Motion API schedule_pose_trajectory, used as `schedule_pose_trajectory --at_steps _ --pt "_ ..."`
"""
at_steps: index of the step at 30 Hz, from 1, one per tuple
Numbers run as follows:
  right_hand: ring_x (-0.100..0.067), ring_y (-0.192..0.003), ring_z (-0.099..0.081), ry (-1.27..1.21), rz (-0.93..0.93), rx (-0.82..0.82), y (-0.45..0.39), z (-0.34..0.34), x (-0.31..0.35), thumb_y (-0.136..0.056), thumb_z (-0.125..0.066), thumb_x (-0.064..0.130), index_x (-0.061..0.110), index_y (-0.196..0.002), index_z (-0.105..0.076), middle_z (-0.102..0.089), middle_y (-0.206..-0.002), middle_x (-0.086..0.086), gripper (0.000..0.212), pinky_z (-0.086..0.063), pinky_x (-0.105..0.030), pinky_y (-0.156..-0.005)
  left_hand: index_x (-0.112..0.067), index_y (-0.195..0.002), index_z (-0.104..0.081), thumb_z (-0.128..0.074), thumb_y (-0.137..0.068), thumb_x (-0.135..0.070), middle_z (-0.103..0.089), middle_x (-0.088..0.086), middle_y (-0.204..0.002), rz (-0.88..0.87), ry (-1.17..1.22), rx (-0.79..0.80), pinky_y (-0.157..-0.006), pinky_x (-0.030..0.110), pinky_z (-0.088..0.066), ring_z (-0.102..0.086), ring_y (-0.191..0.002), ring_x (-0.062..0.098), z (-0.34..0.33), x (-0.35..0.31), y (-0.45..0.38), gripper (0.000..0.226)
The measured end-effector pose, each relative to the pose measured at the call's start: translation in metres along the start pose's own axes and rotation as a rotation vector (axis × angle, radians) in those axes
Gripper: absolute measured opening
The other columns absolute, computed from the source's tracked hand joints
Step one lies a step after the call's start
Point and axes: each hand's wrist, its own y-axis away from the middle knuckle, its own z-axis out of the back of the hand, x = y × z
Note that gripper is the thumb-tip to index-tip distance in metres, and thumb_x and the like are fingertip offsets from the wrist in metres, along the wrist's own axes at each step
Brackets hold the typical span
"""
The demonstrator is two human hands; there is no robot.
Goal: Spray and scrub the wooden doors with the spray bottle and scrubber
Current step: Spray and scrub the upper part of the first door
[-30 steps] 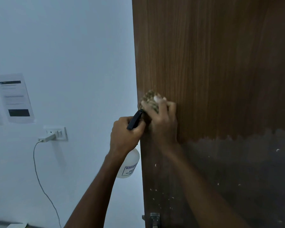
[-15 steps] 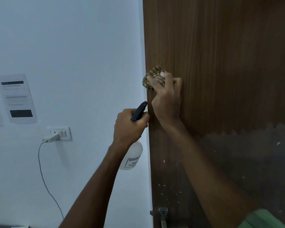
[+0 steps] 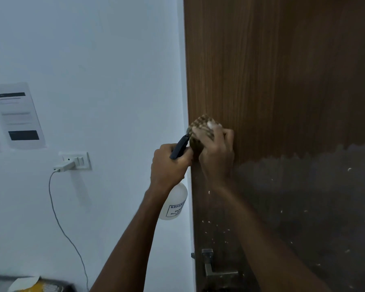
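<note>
scrubbing near the left edge of the wooden door (image 3: 282,81)

the right hand (image 3: 216,150) is pressing the scrubber (image 3: 200,128) under curled fingers; the left hand (image 3: 169,165) is gripping the spray bottle (image 3: 174,204) beside that edge. the lower part is looking wet and flecked, the upper part still dry, so seemingly midway.

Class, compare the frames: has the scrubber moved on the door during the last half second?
Yes. The scrubber under the right hand has slid down the wooden door, closer to the dark patch and door handle below.
</note>
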Motion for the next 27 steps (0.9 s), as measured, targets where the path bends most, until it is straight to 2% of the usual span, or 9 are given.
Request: schedule_pose_trajectory --at_steps 4,8,10,13,14,16,19,22,27 --pt "-0.030 -0.107 -0.054 -0.019 0.049 0.013 0.029 -0.002 -0.006 -0.088 -0.060 -0.016 0.023 -0.121 -0.077 -0.064 -0.133 -0.004 0.054 -0.055 -0.034 -0.085 -0.001 -0.068 -0.066 -0.059 -0.088 -0.042 -0.061 0.018 -0.059 -0.005 0.026 0.026 -0.050 0.047 -0.050 -0.059 -0.050 0.039 -0.010 0.031 0.026 0.046" --pt "-0.030 -0.106 -0.053 -0.096 0.097 0.094 0.054 0.009 -0.019 -0.092 -0.058 -0.011 0.023 -0.123 -0.077 -0.064 -0.131 -0.005 0.050 -0.053 -0.032 -0.085 -0.007 -0.072 -0.070 -0.057 -0.085 -0.056 -0.066 0.015 -0.063 0.104 -0.049 0.109 -0.054 0.055 -0.055 -0.061 -0.056 0.042 -0.027 0.071 0.062 0.053" --pt "-0.029 -0.107 -0.053 -0.108 0.104 0.088 0.043 0.013 -0.021 -0.094 -0.055 -0.010 0.019 -0.126 -0.075 -0.065 -0.128 -0.006 0.048 -0.051 -0.028 -0.088 -0.010 -0.072 -0.071 -0.060 -0.088 -0.056 -0.067 0.014 -0.063 0.172 -0.100 0.141 -0.058 0.049 -0.059 -0.064 -0.059 0.040 -0.035 0.080 0.073 0.050" --pt "-0.027 -0.110 -0.052 -0.101 0.094 0.070 0.030 0.015 -0.023 -0.095 -0.055 -0.008 0.018 -0.128 -0.074 -0.065 -0.128 -0.007 0.046 -0.047 -0.024 -0.092 -0.018 -0.062 -0.065 -0.071 -0.098 -0.043 -0.063 0.008 -0.058 0.230 -0.166 0.132 -0.054 0.027 -0.044 -0.058 -0.051 0.030 -0.043 0.086 0.077 0.044" --pt "-0.027 -0.111 -0.052 -0.100 0.096 0.077 0.029 0.014 -0.023 -0.095 -0.056 -0.009 0.018 -0.128 -0.074 -0.065 -0.128 -0.007 0.047 -0.048 -0.024 -0.092 -0.022 -0.059 -0.061 -0.072 -0.099 -0.040 -0.060 0.005 -0.055 0.235 -0.189 0.118 -0.053 0.024 -0.039 -0.054 -0.048 0.024 -0.045 0.088 0.077 0.045" --pt "-0.026 -0.112 -0.051 -0.102 0.107 0.085 0.030 0.013 -0.025 -0.095 -0.057 -0.009 0.019 -0.129 -0.073 -0.064 -0.130 -0.007 0.047 -0.050 -0.026 -0.095 -0.025 -0.061 -0.062 -0.072 -0.099 -0.041 -0.063 0.003 -0.058 0.230 -0.180 0.099 -0.054 0.024 -0.040 -0.055 -0.049 0.019 -0.049 0.092 0.077 0.042" --pt "-0.026 -0.111 -0.050 -0.097 0.103 0.074 0.036 0.011 -0.025 -0.096 -0.058 -0.009 0.019 -0.131 -0.072 -0.063 -0.130 -0.007 0.047 -0.049 -0.027 -0.099 -0.027 -0.064 -0.064 -0.066 -0.091 -0.052 -0.065 0.001 -0.059 0.205 -0.135 0.104 -0.056 0.031 -0.049 -0.058 -0.051 0.019 -0.054 0.094 0.080 0.037" --pt "-0.027 -0.112 -0.051 -0.072 0.090 0.066 0.041 0.009 -0.023 -0.097 -0.058 -0.009 0.020 -0.132 -0.071 -0.063 -0.132 -0.007 0.048 -0.049 -0.026 -0.100 -0.025 -0.065 -0.066 -0.059 -0.084 -0.059 -0.070 0.007 -0.063 0.233 -0.104 0.101 -0.063 0.046 -0.061 -0.067 -0.057 0.028 -0.057 0.098 0.081 0.040" --pt "-0.033 -0.114 -0.053 -0.037 0.023 0.091 0.121 0.008 -0.024 -0.097 -0.059 -0.006 0.019 -0.131 -0.072 -0.060 -0.139 -0.010 0.044 -0.055 -0.038 -0.089 -0.005 -0.069 -0.065 -0.058 -0.086 -0.062 -0.062 0.019 -0.063 0.156 0.021 0.031 -0.058 0.054 -0.054 -0.061 -0.061 0.045 -0.051 0.105 0.076 0.060"
